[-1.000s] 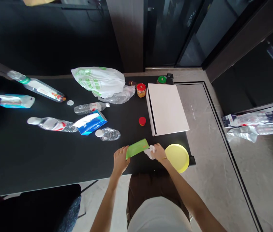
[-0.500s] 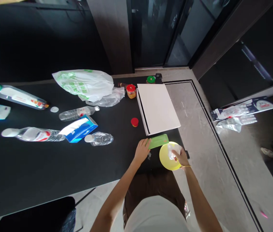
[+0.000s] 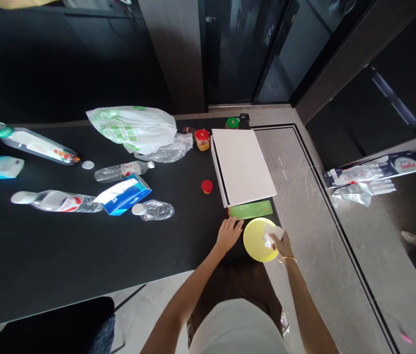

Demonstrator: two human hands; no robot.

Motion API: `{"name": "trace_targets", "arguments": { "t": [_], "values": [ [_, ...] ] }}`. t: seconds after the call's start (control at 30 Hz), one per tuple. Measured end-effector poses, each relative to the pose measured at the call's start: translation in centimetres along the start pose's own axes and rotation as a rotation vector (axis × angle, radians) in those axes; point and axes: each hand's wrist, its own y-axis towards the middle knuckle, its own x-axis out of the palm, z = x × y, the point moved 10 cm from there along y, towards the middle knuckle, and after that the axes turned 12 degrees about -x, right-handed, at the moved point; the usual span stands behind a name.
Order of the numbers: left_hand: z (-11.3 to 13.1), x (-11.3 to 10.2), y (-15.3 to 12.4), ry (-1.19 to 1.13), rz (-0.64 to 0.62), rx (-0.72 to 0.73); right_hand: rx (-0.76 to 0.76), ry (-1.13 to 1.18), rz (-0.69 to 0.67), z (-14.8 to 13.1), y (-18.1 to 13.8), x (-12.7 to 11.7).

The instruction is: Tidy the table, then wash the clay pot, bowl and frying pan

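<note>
Hands worked at the near right corner of the black table (image 3: 82, 255), close to its edge. Your right hand (image 3: 280, 241) had its fingers clamped together around a crumpled white tissue (image 3: 269, 237), pressing that wad down onto the yellow plate (image 3: 254, 241), toward the plate's right side. The plate lay flat at the table's corner, right in front of you.

Your left hand (image 3: 229, 232) rested palm down on the tabletop just beside the plate's left rim, fingers slightly apart and gripping nothing. Its fingertips pointed toward the green packet (image 3: 250, 210), which lay flat just beyond the plate, between the plate and the white flat box (image 3: 243, 164); whether your fingertips touched the packet, I could not tell.

A red cap (image 3: 207, 186) sat on the table left of the box. At the far end of the box stood a red-lidded jar (image 3: 202, 139) and a green-lidded jar (image 3: 232, 122). Well apart to your left lay a small water bottle (image 3: 152, 210) on its side, just beside a blue tissue box (image 3: 123, 194), with a green-printed plastic bag (image 3: 134, 128) crumpled farther back.
</note>
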Motion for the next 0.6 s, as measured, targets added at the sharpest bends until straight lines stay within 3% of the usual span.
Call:
{"name": "trace_targets", "arguments": {
  "t": [0.13, 0.27, 0.47, 0.6],
  "values": [
    [-3.9, 2.8, -4.7, -0.155, -0.158, -0.181, 0.023, 0.082, -0.281, -1.1, -2.8, 7.1],
    [-5.9, 4.1, -6.4, -0.330, -0.207, -0.291, 0.019, 0.068, -0.440, -1.3, -4.7, 12.5],
    [-5.3, 1.6, -5.7, -0.581, -0.194, -0.360, 0.050, 0.094, -0.641, -1.5, -6.2, 17.2],
    [-5.8, -0.3, -5.8, -1.040, -0.215, -0.482, -0.041, 0.122, -0.706, -4.1, -6.7, 18.5]
  ]
}}
